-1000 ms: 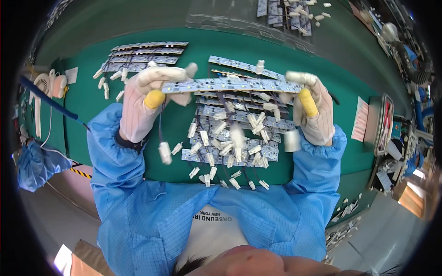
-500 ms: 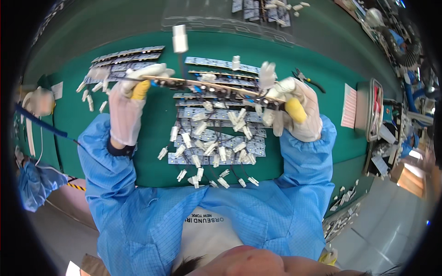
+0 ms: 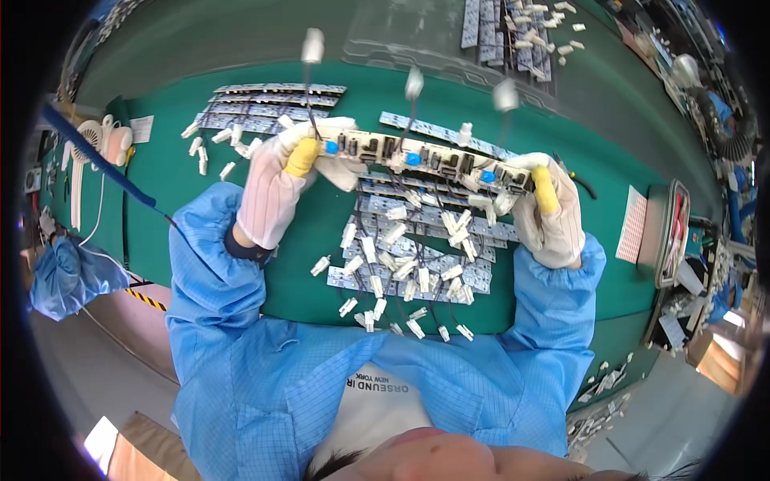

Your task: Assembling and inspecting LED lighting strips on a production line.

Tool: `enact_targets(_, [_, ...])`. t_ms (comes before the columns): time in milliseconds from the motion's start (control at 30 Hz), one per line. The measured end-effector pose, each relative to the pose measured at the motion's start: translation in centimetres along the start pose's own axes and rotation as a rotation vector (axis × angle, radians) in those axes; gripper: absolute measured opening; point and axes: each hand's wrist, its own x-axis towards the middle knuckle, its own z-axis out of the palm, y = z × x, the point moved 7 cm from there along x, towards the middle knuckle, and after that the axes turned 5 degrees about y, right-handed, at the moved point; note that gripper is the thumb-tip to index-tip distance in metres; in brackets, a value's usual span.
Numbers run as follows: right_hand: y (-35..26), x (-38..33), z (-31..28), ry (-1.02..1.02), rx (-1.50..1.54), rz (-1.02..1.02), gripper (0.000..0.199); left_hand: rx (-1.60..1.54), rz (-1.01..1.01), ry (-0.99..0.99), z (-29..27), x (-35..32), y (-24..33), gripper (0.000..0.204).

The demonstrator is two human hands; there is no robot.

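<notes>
Head view: my left hand [image 3: 273, 188] and right hand [image 3: 553, 216] have fingers clenched on the ends of one circuit board strip [image 3: 417, 156] lifted over the green surface [image 3: 200, 200], wired connectors dangling, a pile of boards [image 3: 417, 256] left below, another stack [image 3: 273, 104] beyond

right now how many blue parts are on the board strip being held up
3: one blue part by the left hand, one mid-strip, one near the right hand. Fingers may hide more.

Dangling white connectors [image 3: 414, 82] motion-blurred, far board stack [image 3: 489, 16] cut off by edge
</notes>
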Motion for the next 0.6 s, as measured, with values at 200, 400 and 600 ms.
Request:
enact_targets(200, [0.6, -0.3, 1.4, 0.073, 0.615, 0.479, 0.048, -0.116, -0.094, -0.032, -0.5, -0.1, -0.1, 0.030])
enact_targets(400, [1.7, -0.3, 0.2, 0.235, 0.365, 0.422, 0.054, 0.451, 0.279, 0.444, -9.9, 3.8, 8.1, 0.018])
enact_targets(600, [1.4, 0.3, -0.8, 0.257, 0.158, 0.337, 0.039, 1.155, 0.085, 0.342, -17.1, 8.8, 2.7, 0.022])
